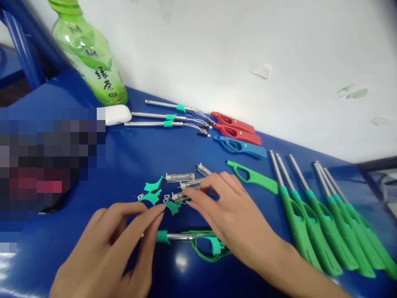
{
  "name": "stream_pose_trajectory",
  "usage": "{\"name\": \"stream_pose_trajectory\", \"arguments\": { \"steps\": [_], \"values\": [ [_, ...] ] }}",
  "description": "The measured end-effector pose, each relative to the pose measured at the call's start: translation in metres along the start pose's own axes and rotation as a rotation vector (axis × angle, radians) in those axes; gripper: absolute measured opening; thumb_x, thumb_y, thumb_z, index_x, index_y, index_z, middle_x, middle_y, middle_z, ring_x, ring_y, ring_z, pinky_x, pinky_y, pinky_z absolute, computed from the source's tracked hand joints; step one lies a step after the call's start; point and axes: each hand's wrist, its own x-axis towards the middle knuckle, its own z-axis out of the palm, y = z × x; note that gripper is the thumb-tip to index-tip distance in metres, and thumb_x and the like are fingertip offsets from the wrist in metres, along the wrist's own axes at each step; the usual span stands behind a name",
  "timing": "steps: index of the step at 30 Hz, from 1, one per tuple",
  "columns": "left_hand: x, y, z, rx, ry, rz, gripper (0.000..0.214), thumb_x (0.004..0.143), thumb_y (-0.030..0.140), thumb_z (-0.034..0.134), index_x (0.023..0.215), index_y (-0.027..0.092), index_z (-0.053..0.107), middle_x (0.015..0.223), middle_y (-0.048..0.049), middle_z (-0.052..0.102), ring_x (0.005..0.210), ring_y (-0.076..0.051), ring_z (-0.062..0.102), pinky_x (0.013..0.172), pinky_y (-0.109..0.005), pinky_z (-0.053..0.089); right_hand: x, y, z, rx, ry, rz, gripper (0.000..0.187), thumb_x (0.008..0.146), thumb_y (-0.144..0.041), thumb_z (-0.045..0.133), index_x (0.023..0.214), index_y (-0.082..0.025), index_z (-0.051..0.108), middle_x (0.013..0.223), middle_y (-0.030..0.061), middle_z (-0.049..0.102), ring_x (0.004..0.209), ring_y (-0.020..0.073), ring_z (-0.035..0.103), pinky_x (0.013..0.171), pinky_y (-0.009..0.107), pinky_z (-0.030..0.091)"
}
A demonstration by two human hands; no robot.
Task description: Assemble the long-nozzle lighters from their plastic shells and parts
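Observation:
My right hand point(228, 213) is closed, thumb and index finger on a small clear fuel tank point(177, 197) with a metal valve end. More clear tanks point(180, 178) lie just beyond it. My left hand point(114, 244) has thumb and fingertips pinched together beside the teal trigger pieces point(151, 196) and a small white part point(166, 198); anything between those fingertips is hidden. Below the hands lies an open green lighter shell point(200, 254), with a metal tube point(182, 237), a teal collar point(162, 236) and a teal trigger point(217, 245) in it. My right hand covers its handle end.
Green long lighters point(310, 215) lie at the right. Red shells point(238, 134), a blue shell point(245, 147) and a green shell point(254, 178) sit toward the wall, near wired metal tubes point(155, 123). A green tea bottle point(93, 62) and white case point(118, 114) stand back left.

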Motion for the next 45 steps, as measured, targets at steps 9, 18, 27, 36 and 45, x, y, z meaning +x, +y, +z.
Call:
{"name": "stream_pose_trajectory", "arguments": {
  "steps": [9, 18, 27, 36, 45],
  "values": [
    [0.013, -0.009, 0.006, 0.169, -0.132, 0.045, 0.029, 0.112, 0.025, 0.044, 0.124, 0.030, 0.069, 0.117, -0.0040, 0.066, 0.090, -0.018, 0.066, 0.052, -0.028, 0.040, 0.007, 0.000, 0.007, -0.090, 0.040, -0.012, 0.011, 0.107, -0.012, 0.068, 0.115, -0.017, 0.072, 0.104, 0.0068, 0.069, 0.091, 0.0244, 0.058, 0.079, 0.037, 0.042],
    [0.030, -0.008, 0.007, 0.227, -0.332, 0.030, 0.035, 0.103, 0.017, 0.043, 0.122, 0.032, 0.067, 0.119, -0.0044, 0.065, 0.086, -0.021, 0.072, 0.047, -0.028, 0.036, -0.029, 0.007, -0.026, 0.151, 0.240, 0.171, 0.010, 0.112, -0.017, 0.064, 0.119, -0.022, 0.069, 0.106, -0.0017, 0.081, 0.102, 0.0169, 0.068, 0.100, 0.032, 0.048],
    [0.041, -0.008, 0.003, 0.213, -0.509, -0.073, 0.038, 0.109, 0.034, 0.033, 0.114, 0.036, 0.071, 0.117, -0.0027, 0.068, 0.095, -0.026, 0.073, 0.062, -0.038, 0.043, -0.051, 0.022, -0.020, 0.158, 0.339, 0.197, 0.016, 0.105, -0.008, 0.071, 0.118, -0.018, 0.072, 0.107, 0.0015, 0.082, 0.102, 0.0174, 0.070, 0.107, 0.035, 0.050],
    [0.054, -0.008, 0.005, 0.319, -0.556, -0.013, 0.038, 0.108, 0.030, 0.034, 0.113, 0.035, 0.071, 0.115, -0.0008, 0.070, 0.076, -0.020, 0.069, 0.057, -0.037, 0.041, -0.056, 0.025, -0.016, 0.183, 0.361, 0.227, 0.013, 0.110, -0.013, 0.067, 0.115, -0.023, 0.074, 0.104, -0.0020, 0.083, 0.099, 0.0156, 0.072, 0.107, 0.034, 0.050],
    [0.053, -0.002, 0.007, 0.338, -0.530, 0.059, 0.036, 0.113, 0.043, 0.036, 0.126, 0.035, 0.068, 0.117, -0.0021, 0.070, 0.078, -0.021, 0.073, 0.047, -0.035, 0.040, -0.055, 0.027, -0.019, 0.190, 0.337, 0.214, 0.011, 0.111, -0.017, 0.067, 0.115, -0.023, 0.074, 0.103, -0.0014, 0.083, 0.097, 0.0141, 0.073, 0.106, 0.032, 0.049]
  ]
}}
